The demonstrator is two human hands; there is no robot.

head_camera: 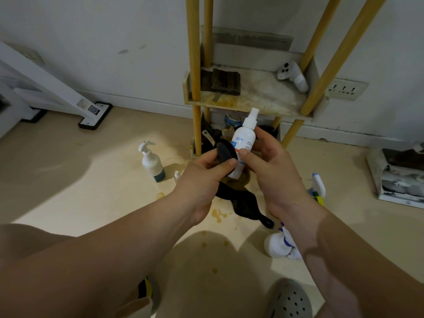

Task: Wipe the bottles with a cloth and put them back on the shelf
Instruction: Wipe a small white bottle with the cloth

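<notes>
Pale beige floor (103, 180) across most of the frame, marked with yellowish stains and drips in the centre and lower centre. Behind it a scuffed white wall (114, 42) with a skirting board along its foot and a socket strip (344, 89) of 3 outlets at the right. Against that wall, upper centre, a shelf (241, 106) on 4 yellow posts, the pale board heavily stained. On the board, a folded dark rag (223, 81) at the left and a white handheld device (293, 75) at the right. Below the board, dark clutter, hard to make out. At the upper left, a white frame with a QR sticker (94, 110) on its black foot.

Standing upright on the floor left of centre, a white pump bottle (152, 165) with a dark green base, and just beside it a tiny bottle (177, 176). At the right, a trigger sprayer (317, 184). Lower right, white containers (278, 246) with purple parts, lying on the floor. At the bottom right, a grey perforated clog (291, 301).

Held in mid-air in front of the shelf, centre frame, a white spray bottle (243, 138), nozzle up and slightly tilted. Label with a blue logo and a red band; print too small to read. Grasped by the right hand (275, 171), thumb on the front, fingers (263, 136) wrapped behind. Beside it the left hand (202, 177), clenched round a black cloth (226, 152), thumb pressing it against the bottle's left side. Rest of the cloth hanging down below both hands.
</notes>
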